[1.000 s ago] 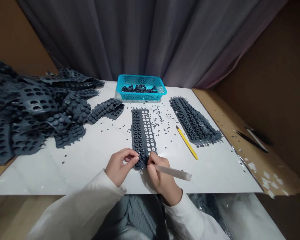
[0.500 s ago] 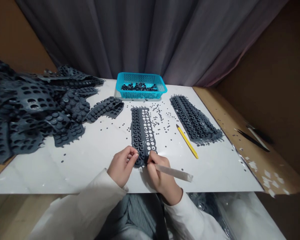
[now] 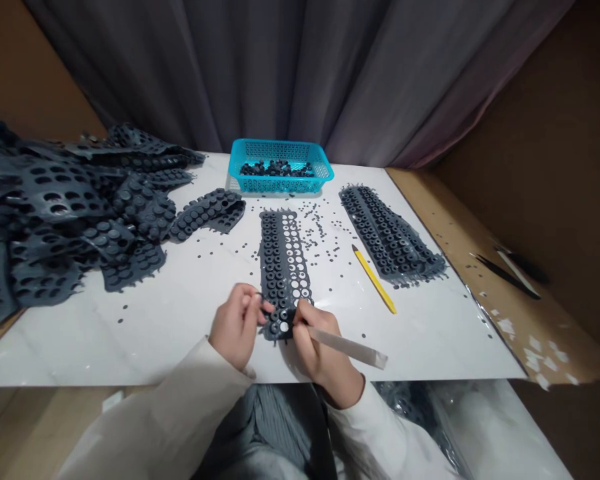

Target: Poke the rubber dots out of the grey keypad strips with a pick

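A dark grey rubber sheet lies lengthwise in front of me. Its left columns hold round, ring-like rubber pieces, while many holes on its right side show white table. My left hand is by the sheet's lower left edge, thumb and fingers pinched on a small dark rubber piece. Over the lower right edge, my right hand is closed around a flat silver metal tool; its tip is hidden by the fingers. A white hole shows near the sheet's bottom, between the hands.
A blue basket at the back holds small dark pieces. Dark rubber sheets are heaped left; another stack lies right. A yellow pen-like tool lies beside it. Tiny dark discs are scattered about. Black tweezers lie far right.
My left hand has shifted slightly up and left, and a dark piece now shows in its fingers. A hole near the sheet's bottom now shows white. My right hand has barely moved.
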`<state>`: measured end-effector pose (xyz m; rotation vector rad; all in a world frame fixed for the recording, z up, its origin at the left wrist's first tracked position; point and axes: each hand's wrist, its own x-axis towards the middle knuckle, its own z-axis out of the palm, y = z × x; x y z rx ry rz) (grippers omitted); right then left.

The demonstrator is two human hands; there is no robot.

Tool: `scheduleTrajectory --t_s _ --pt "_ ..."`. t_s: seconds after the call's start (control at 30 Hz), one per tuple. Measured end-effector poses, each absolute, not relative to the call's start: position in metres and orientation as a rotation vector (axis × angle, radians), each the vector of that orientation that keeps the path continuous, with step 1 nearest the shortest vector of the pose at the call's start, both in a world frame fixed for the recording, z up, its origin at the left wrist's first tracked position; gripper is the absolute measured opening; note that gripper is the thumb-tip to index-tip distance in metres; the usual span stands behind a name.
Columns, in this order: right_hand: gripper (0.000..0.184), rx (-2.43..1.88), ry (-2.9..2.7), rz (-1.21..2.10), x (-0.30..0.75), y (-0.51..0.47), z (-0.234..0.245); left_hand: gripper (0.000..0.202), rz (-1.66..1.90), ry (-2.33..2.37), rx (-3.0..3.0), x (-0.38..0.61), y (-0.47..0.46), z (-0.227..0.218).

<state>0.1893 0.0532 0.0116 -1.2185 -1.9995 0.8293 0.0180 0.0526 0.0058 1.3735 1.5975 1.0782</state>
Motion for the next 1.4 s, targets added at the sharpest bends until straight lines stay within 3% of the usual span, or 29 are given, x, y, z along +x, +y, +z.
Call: scheduleTrajectory --t_s 0.17,0.37,0.63,0.9,1.03,1.13,1.27,1.4 --pt "0.016 -1.206 -1.922 0.877 0.189 0.053 0.011 0.027 1.147 1.510 1.211 0.005 0.053 0.011" --pt "0.014 -1.198 -1.334 1.044 0.196 0.051 0.006 0.045 1.039 1.093 0.692 0.009 0.052 0.029" --pt "0.012 -1.142 -1.199 1.067 0.199 0.048 0.000 0.037 0.937 0.701 0.297 0.013 0.049 0.035" --pt "0.011 -1.143 -1.226 0.952 0.197 0.047 0.002 0.044 0.949 0.751 0.295 0.019 0.044 0.037" --pt "0.022 -1.028 -1.403 0.885 0.193 0.040 0.015 0.043 0.989 0.841 0.394 0.024 0.042 0.038" --pt "0.007 -0.854 -1.561 0.822 0.190 0.037 0.026 0.045 0.997 0.927 0.474 0.026 0.041 0.039" --pt "0.034 -0.767 -1.712 0.613 0.186 0.037 0.032 0.048 0.980 1.024 0.588 0.027 0.040 0.038" --pt "0.033 -0.789 -1.733 0.561 0.187 0.032 0.031 0.047 0.881 1.070 0.682 0.028 0.034 0.037"
